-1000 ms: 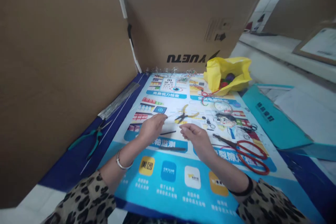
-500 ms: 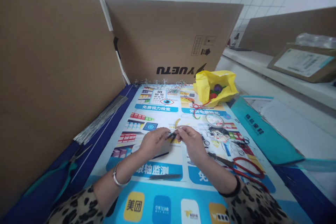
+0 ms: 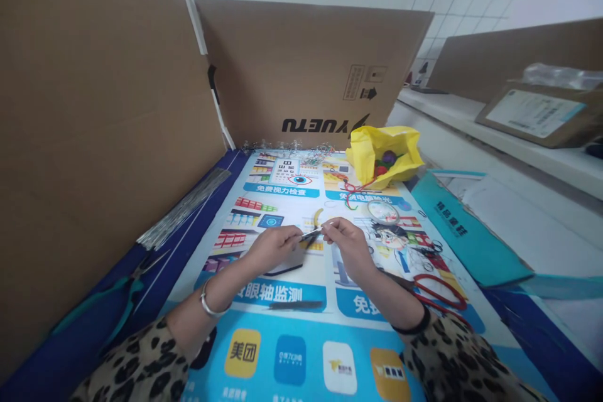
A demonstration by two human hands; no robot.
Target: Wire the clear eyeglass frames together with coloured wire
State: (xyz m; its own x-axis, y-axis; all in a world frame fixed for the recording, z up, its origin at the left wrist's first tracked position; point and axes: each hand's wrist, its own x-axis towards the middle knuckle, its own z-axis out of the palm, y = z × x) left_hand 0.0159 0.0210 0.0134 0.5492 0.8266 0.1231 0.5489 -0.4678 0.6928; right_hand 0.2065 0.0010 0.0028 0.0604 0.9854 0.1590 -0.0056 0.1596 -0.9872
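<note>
A thin pale strip stretches between my two hands over the middle of the printed mat; I cannot tell its material. My left hand pinches one end between thumb and fingers. The other end sits in the pinched fingertips of my right hand. Just beneath lies a dark, narrow piece, close to a yellow curved shape. On the mat nearer to me rests a flat dark strip. Red-handled scissors lie partly behind my right forearm.
Teal-handled pliers and a bundle of silvery wires lie at the left. A yellow bag with coloured balls stands at the back right, behind a clear tape roll. Cardboard panels wall off the left and back.
My hands have drawn slightly apart, and the pale strip now shows between them. The dark piece that was at my fingertips appears below the strip. The view has shifted slightly.
</note>
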